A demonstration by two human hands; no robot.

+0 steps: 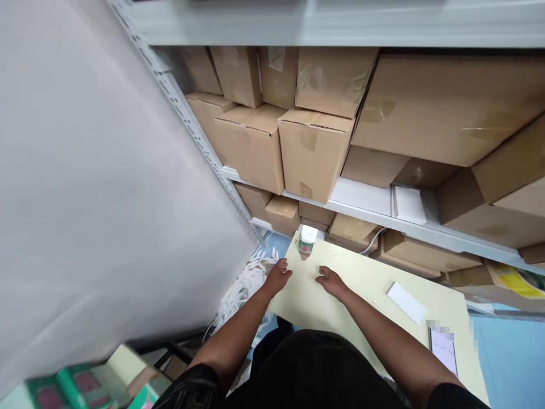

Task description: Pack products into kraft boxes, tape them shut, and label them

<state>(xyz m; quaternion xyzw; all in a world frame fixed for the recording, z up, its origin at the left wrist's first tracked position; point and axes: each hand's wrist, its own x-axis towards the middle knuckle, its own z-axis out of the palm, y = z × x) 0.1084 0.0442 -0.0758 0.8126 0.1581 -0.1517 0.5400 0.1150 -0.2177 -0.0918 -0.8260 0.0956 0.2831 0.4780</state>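
Both of my hands reach over the cream-coloured table with nothing in them. At the table's left edge is my left hand, its fingers partly curled and the thumb apart. My right hand is a short way to the right, its fingers loosely bent and apart from the thumb. Beyond the gap between them, near the far left corner, stands a small green box with a white top. Neither hand touches it.
Metal shelves packed with cardboard boxes rise behind the table. A flat white box and a phone lie at right. White paper strips cover the floor at left, and green packages sit at lower left.
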